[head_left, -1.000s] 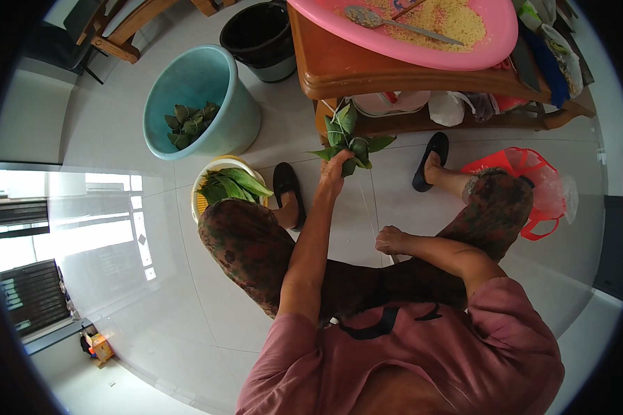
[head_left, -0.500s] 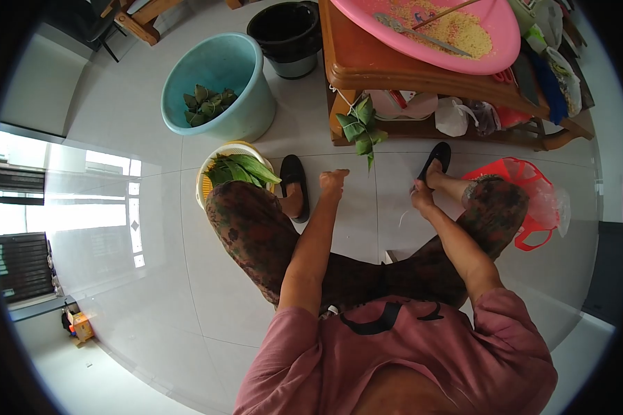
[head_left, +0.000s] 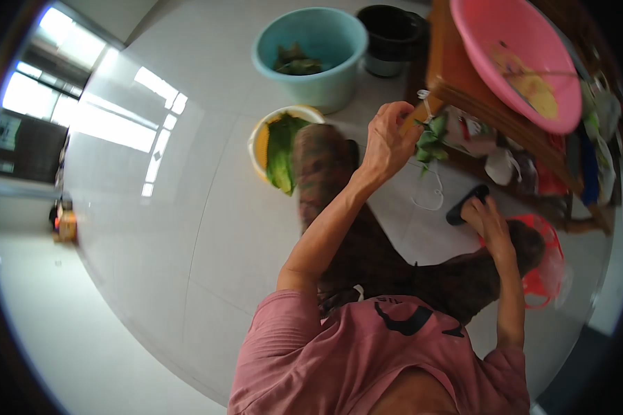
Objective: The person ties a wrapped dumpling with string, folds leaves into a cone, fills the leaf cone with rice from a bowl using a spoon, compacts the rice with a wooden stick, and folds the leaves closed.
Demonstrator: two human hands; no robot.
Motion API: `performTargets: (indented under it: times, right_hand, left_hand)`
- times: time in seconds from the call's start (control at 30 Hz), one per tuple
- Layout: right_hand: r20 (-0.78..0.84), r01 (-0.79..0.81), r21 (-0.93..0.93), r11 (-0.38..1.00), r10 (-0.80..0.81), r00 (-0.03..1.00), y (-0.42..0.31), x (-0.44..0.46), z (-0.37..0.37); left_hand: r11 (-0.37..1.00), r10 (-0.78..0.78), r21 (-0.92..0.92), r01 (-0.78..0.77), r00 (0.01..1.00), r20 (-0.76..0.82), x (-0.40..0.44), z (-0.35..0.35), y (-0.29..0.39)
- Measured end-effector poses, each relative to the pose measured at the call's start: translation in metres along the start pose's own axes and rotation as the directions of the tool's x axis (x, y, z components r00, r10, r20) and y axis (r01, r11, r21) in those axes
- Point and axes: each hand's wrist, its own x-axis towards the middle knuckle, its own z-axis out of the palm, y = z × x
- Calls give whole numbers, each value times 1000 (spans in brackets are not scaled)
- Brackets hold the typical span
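Note:
A bunch of green leaf-wrapped dumplings (head_left: 432,142) hangs on white string (head_left: 426,104) from the table's corner. My left hand (head_left: 389,142) is raised just left of this bunch, fingers curled in; what they hold, if anything, is hidden. Below the bunch, a loose loop of string (head_left: 432,197) dangles. My right hand (head_left: 490,223) is low by my right foot and the dark slipper (head_left: 467,205), its fingers smeared by motion. Green leaves (head_left: 281,155) lie in a yellow and white basket (head_left: 259,153) beside my left knee.
A light blue tub (head_left: 325,90) holds more wrapped dumplings (head_left: 298,61). Behind it stands a black bucket (head_left: 387,34). On the wooden table (head_left: 446,66) sits a pink basin (head_left: 481,41) with yellowish grain and a stick. A red plastic bag (head_left: 548,266) lies by my right knee.
My left hand has risen to the hanging bunch, and my right hand has shifted slightly outward. The view has turned, so the tub, basket and table appear further right.

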Motion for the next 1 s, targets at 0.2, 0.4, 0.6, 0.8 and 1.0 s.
performTargets:
  times: [0.2, 0.4, 0.6, 0.8, 1.0]
  right_hand:
    - [267, 275, 416, 867, -406, 874, -103, -17, -108]
    - [440, 382, 639, 668, -724, 531, -184, 18, -119]
    - [593, 427, 591, 685, -727, 346, -212, 65, -83]
    - [656, 409, 553, 726, -682, 323, -210, 92, -65]
    - [676, 383, 525, 760, -646, 354, -204, 97, -52]
  left_hand:
    - [945, -209, 140, 296, 876, -435, -66, -111, -84]
    - [537, -836, -127, 834, 506, -212, -197, -140, -187]
    - [396, -915, -350, 849, 397, -73, -200, -99, -209]
    - [564, -481, 282, 776, 586, -652, -176, -81, -274]
    - [365, -619, 209, 907, 404, -674, -157, -118, -278]
